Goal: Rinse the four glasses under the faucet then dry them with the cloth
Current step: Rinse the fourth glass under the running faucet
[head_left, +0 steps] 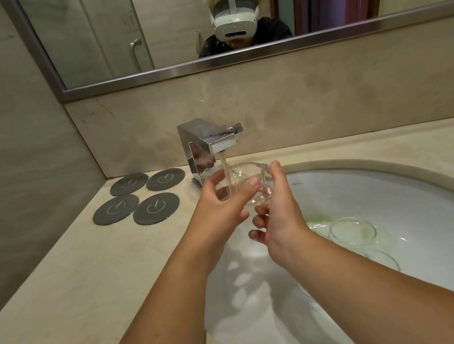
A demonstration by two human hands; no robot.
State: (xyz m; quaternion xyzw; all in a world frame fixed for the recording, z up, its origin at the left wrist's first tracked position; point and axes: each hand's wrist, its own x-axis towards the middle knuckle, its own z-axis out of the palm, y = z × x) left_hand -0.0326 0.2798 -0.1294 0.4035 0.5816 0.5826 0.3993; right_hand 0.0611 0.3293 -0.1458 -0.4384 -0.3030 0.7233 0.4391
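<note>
A clear glass [246, 179] is tilted under the chrome faucet [208, 141], and running water pours into it. My left hand [219, 206] grips the glass from the left, fingers curled round its side. From the right, my right hand [279, 214] holds it with the thumb on the rim. A second clear glass [351, 230] lies in the white sink basin [434, 197], with another glass [385, 261] partly visible just in front of it. No cloth is in view.
Several dark round coasters [134, 200] lie on the beige counter left of the faucet. A framed mirror [259, 52] runs along the back wall above the backsplash. A tiled wall closes off the left side.
</note>
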